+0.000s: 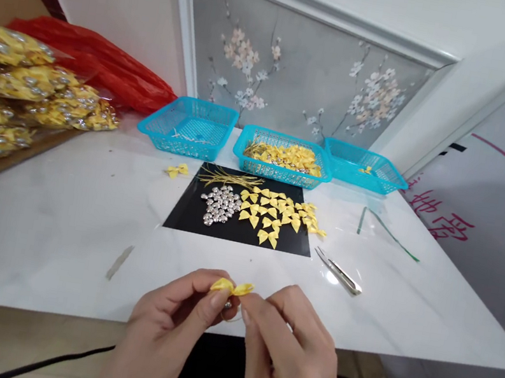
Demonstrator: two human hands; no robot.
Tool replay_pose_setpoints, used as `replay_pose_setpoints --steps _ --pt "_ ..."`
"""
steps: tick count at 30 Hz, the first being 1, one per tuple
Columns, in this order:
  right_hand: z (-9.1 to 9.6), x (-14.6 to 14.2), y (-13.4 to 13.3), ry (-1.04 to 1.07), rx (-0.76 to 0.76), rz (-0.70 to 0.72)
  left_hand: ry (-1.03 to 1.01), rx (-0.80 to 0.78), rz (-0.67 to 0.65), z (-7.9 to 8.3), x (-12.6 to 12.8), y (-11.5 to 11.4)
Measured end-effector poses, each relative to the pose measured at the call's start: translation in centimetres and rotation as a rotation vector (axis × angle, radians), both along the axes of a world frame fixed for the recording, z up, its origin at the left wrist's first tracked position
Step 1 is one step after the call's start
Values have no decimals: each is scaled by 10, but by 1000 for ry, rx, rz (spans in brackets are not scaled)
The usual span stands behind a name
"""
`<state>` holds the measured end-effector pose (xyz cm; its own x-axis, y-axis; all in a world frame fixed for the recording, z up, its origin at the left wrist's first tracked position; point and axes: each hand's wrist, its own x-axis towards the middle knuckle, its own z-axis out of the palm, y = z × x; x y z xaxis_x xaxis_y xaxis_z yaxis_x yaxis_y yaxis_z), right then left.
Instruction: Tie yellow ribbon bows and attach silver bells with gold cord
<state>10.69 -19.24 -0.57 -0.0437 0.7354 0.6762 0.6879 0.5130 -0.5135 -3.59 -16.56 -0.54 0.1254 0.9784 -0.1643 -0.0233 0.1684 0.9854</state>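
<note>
My left hand (177,318) is closed, its thumb and fingers pinching a small yellow ribbon bow (233,288) just above the table's front edge. Under the bow, a silver bead (228,305) shows partly between the fingers. A thin gold-coloured tie (231,320) curves below it towards my right hand (288,350), whose thumb and forefinger are pinched on it close to the bow's right side. Beyond my hands lies a black mat (226,231) with silver beads (219,205), several yellow bows (272,211) and a bundle of gold ties (230,177).
Blue baskets stand along the wall: left (184,147), middle (279,173) holding bows and ties, right (379,183). Metal tweezers (338,272) and a green strip (393,234) lie at right. Bagged yellow bows (17,91) and a red plastic bag (103,64) are at left.
</note>
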Motion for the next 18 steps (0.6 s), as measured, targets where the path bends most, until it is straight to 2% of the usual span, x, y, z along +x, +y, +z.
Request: replay_pose_setpoints --steps 7,14,18 --pt "-4 -5 -1 59 17 -56 59 63 41 9 5 1" --pt "-12 -6 0 106 10 -76 40 106 -1 5 2 1" --pt "-16 -7 1 142 24 -98 35 100 45 4 1 3"
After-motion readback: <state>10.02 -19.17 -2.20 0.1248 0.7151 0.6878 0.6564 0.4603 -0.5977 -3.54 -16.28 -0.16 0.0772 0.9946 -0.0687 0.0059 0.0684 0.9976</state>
